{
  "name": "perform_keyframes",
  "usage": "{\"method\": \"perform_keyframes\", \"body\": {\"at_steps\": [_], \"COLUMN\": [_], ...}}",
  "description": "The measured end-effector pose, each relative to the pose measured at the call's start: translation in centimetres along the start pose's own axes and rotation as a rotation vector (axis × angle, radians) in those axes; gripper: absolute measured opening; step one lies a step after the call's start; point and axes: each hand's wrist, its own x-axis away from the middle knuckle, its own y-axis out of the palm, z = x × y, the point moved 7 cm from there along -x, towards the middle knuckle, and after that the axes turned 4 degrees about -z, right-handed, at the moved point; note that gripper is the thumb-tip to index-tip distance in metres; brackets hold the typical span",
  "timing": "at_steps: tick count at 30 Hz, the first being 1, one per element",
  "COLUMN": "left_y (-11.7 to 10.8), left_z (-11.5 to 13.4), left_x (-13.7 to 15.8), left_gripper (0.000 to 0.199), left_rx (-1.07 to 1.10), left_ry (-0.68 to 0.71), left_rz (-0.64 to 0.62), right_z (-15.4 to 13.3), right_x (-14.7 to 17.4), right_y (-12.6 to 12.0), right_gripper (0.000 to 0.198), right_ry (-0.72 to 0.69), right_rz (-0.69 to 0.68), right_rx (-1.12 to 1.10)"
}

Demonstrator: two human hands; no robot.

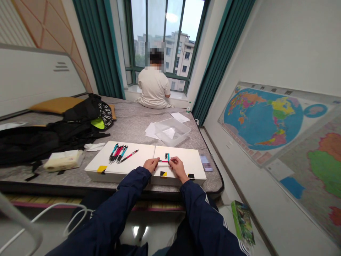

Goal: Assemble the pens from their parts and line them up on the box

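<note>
Over the right-hand white box (186, 158), my left hand (151, 164) is closed on the black end of a red pen (163, 161). The fingers of my right hand (178, 168) are pinched together at the other end of this pen. Just beyond my right fingertips lie a teal pen part (168, 156) and small black pen parts (166, 155). To the left, several assembled pens (117, 153) in red, teal and black lie grouped on the left-hand white box (142, 156). A single red pen (129, 155) is slanted beside them.
A clear plastic bin (173, 131) and white papers (151, 131) are on the bed beyond the boxes. Black bags (77, 121) and a tissue pack (64, 160) lie left. A person (153, 85) sits by the window, back turned. A small bottle (189, 107) stands near the curtain.
</note>
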Motion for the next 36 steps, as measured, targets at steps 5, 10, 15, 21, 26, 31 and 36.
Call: {"method": "perform_keyframes", "body": {"at_steps": [5,10,15,21,26,31,36], "left_y": [0.0,-0.1,-0.1,0.3,0.0,-0.2,-0.3], "left_z": [-0.2,0.0,-0.2,-1.1,-0.8,-0.8,-1.2], "left_x": [-0.1,-0.1,-0.3,-0.5,-0.5,-0.6,-0.8], "left_gripper": [0.06,0.057,0.054,0.055,0.052,0.044,0.038], "left_rx": [0.031,0.027,0.067,0.141,0.146,0.181,0.242], "left_ry": [-0.011,0.03,0.029,-0.002,0.032,0.044,0.056], "left_rz": [0.01,0.014,0.014,0.01,0.025,0.052,0.086], "right_z": [0.1,-0.3,0.3,0.3,0.7,1.6,2.1], "right_x": [0.0,0.1,0.0,-0.1,-0.3,-0.4,-0.4], "right_y": [0.0,-0.3,-0.5,-0.8,-1.0,-2.5,-3.2], "right_gripper": [0.037,0.037,0.036,0.032,0.034,0.037,0.04], "right_ry": [0.029,-0.023,0.016,-0.046,-0.044,-0.007,0.031], "right_rz": [-0.004,0.013,0.023,0.038,0.061,0.225,0.308], "right_rx": [-0.011,-0.005,-0.074,-0.067,-0.093,-0.181,-0.305]}}
